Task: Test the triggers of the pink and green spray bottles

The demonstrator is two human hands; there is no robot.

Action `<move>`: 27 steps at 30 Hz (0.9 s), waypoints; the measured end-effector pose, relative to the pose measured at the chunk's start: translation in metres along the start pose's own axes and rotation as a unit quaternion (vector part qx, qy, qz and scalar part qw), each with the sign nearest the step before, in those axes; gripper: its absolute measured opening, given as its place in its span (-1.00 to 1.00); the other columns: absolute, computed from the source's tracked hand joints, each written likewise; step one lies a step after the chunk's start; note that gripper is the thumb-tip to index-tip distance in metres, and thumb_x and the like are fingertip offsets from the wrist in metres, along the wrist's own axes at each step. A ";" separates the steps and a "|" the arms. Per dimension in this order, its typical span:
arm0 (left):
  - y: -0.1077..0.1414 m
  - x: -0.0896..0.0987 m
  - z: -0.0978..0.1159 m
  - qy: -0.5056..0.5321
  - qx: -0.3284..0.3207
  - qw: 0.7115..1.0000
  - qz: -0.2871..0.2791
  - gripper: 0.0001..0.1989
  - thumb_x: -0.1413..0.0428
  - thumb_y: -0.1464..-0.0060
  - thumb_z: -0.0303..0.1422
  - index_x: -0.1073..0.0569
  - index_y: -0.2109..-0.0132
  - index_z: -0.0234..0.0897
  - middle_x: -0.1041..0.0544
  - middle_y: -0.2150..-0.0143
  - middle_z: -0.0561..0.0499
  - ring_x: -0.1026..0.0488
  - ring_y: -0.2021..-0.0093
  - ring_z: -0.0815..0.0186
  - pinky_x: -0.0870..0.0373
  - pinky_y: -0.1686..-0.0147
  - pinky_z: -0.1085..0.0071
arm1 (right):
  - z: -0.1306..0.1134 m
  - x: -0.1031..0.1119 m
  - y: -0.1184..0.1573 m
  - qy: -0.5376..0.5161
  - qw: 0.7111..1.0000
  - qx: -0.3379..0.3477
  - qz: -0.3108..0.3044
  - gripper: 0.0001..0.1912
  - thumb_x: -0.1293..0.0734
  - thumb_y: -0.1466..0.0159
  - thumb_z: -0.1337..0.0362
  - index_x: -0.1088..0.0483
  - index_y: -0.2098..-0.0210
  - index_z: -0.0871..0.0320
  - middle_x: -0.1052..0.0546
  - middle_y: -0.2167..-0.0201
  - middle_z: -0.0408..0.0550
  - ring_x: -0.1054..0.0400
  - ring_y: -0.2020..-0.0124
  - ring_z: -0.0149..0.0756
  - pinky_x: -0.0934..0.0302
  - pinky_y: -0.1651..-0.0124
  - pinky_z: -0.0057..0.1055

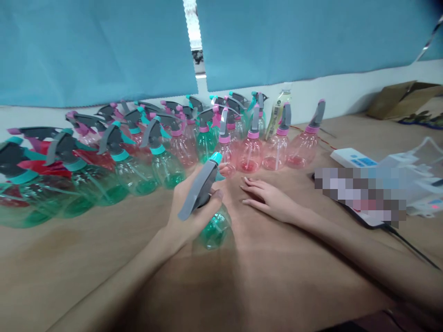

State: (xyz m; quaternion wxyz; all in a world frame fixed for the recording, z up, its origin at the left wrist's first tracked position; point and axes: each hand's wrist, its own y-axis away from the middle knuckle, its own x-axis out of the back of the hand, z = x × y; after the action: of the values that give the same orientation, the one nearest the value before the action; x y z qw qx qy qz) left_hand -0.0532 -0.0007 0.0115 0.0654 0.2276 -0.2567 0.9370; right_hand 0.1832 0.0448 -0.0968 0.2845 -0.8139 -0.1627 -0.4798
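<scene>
My left hand (188, 207) is wrapped round the neck of a green spray bottle (215, 229) with a grey trigger and teal nozzle, near the middle of the table. The bottle's neck is hidden by my fingers. To its right, my right hand (268, 198) lies on the table with its fingers spread, touching no bottle. Close in front of both hands stands a pink spray bottle (250, 154). Another green bottle (168, 168) stands just beyond my left hand.
Several green and pink spray bottles (131, 173) fill the back and left of the brown table (277, 281). A labelled bottle (279, 110) stands behind them. At the right are a power strip (353, 157), a partly blurred device with a cable, clear plastic pieces and a cardboard box (398, 100).
</scene>
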 end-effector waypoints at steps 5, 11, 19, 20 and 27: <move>0.001 -0.001 0.002 -0.017 0.001 1.000 0.012 -0.68 -0.12 -0.03 -0.39 -0.43 0.02 -0.21 -0.56 0.24 0.01 -0.47 0.44 0.34 -0.42 0.42 0.38 | 0.000 -0.003 0.001 -0.012 1.000 0.003 0.010 -0.46 -0.18 -0.39 -0.02 -0.35 -0.20 0.18 -0.30 -0.29 0.17 -0.17 -0.32 -0.03 -0.13 -0.30 0.00; 0.001 -0.003 0.004 -0.031 -0.019 0.999 0.021 -0.79 -0.12 -0.04 -0.39 -0.39 0.13 -0.23 -0.53 0.29 0.03 -0.48 0.43 0.37 -0.43 0.41 0.41 | -0.001 -0.002 0.000 -0.024 1.000 -0.004 0.014 -0.47 -0.19 -0.38 -0.01 -0.37 -0.19 0.17 -0.34 -0.26 0.19 -0.21 -0.29 0.04 -0.16 -0.26 0.09; 0.001 -0.004 0.000 -0.028 -0.025 0.999 0.025 -0.76 -0.14 -0.03 -0.39 -0.41 0.10 -0.19 -0.49 0.34 0.07 -0.39 0.50 0.41 -0.37 0.48 0.44 | 0.000 -0.002 0.000 -0.031 0.999 0.002 0.021 -0.51 -0.20 -0.38 0.00 -0.38 -0.18 0.12 -0.35 -0.26 0.15 -0.21 -0.29 0.02 -0.14 -0.28 0.07; 0.001 -0.003 0.000 -0.031 -0.023 0.999 0.020 -0.76 -0.13 -0.04 -0.38 -0.41 0.10 -0.20 -0.48 0.34 0.07 -0.38 0.50 0.40 -0.36 0.48 0.42 | 0.001 -0.002 0.000 -0.029 0.999 0.002 0.019 -0.50 -0.20 -0.38 0.00 -0.38 -0.18 0.13 -0.35 -0.26 0.15 -0.21 -0.29 0.02 -0.14 -0.28 0.06; 0.001 -0.001 0.001 -0.018 -0.023 0.999 0.015 -0.78 -0.12 -0.07 -0.37 -0.41 0.10 -0.23 -0.43 0.36 0.08 -0.32 0.51 0.41 -0.32 0.47 0.41 | -0.001 -0.001 -0.001 -0.031 0.999 0.002 0.017 -0.50 -0.20 -0.38 0.01 -0.38 -0.18 0.15 -0.38 -0.24 0.16 -0.22 -0.28 0.01 -0.17 -0.26 0.04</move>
State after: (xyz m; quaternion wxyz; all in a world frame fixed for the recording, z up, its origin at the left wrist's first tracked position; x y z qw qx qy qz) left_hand -0.0520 -0.0024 0.0109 0.0521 0.2386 -0.2828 0.9276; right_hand 0.1814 0.0446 -0.0970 0.2887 -0.8305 -0.1589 -0.4491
